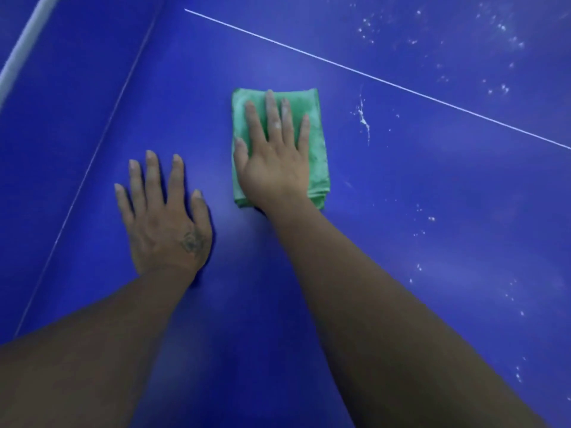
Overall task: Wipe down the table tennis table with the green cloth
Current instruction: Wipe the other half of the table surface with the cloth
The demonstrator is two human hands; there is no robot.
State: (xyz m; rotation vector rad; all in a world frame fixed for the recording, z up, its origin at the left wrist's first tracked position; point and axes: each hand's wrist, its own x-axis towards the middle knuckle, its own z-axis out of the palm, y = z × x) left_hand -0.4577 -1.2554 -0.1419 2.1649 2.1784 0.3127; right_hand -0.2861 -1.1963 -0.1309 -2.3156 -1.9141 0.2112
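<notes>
Two hands lie flat on the blue tabletop (432, 180): the right hand (275, 162) presses the folded green cloth (315, 125), fingers spread on top rather than gripping, while the left hand (167, 220) rests bare just beside it, fingers splayed. The cloth's long axis runs away from the person. White splatter (364, 118) lies nearby to its right, nothing between, so a rightward sweep looks due.

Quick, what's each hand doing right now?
Left hand: open, flat on the table, holding nothing.
Right hand: open, fingers spread, pressing flat on the folded cloth.
</notes>
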